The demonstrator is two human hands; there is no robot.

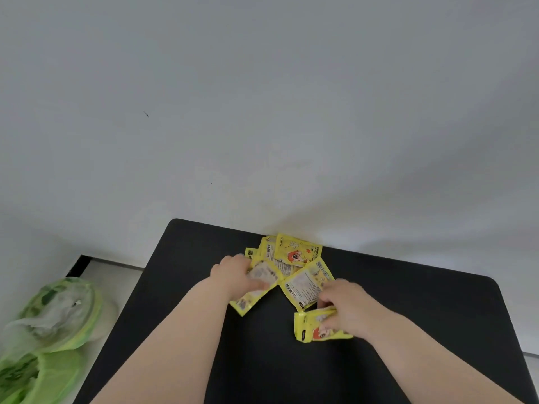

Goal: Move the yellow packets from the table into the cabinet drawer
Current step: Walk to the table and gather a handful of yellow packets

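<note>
Several yellow packets (294, 252) lie in a loose heap near the far edge of a black table (423, 310). My left hand (236, 275) grips one packet (256, 290) at the heap's left side, fingers curled over it. My right hand (347, 310) pinches a small stack of packets (309, 325) close to me, just right of centre. Another packet (306, 284) lies face down between my two hands. No cabinet drawer is in view.
The table stands against a plain white wall (262, 112). At the lower left, beside the table, sits a bin lined with a green plastic bag (49, 330). A strip of pale floor (110, 272) shows between bin and table.
</note>
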